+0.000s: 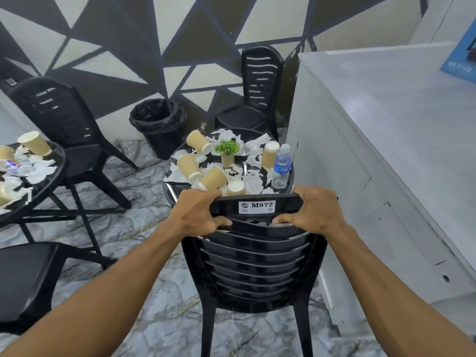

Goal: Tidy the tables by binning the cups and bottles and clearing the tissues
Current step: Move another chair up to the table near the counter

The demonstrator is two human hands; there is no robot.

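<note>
1. Presently my left hand (198, 215) and right hand (311, 212) both grasp the chair (257, 253) by its top rail, I judge to shift it clear of the table (167, 176).
2. Beyond it, cups (189, 164), a bottle (282, 167) and tissues (253, 181) litter that tabletop; the bin (158, 124) stands behind.

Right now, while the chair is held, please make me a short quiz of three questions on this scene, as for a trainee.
1. True or false: the left hand and the right hand both hold the top rail of the black plastic chair.
2. The water bottle on the near round table: A) lies on its side; B) stands upright; C) is held in a hand.
3. Fill in: the black-lined bin stands against the ___.
Key: 1 true; 2 B; 3 wall.
</note>
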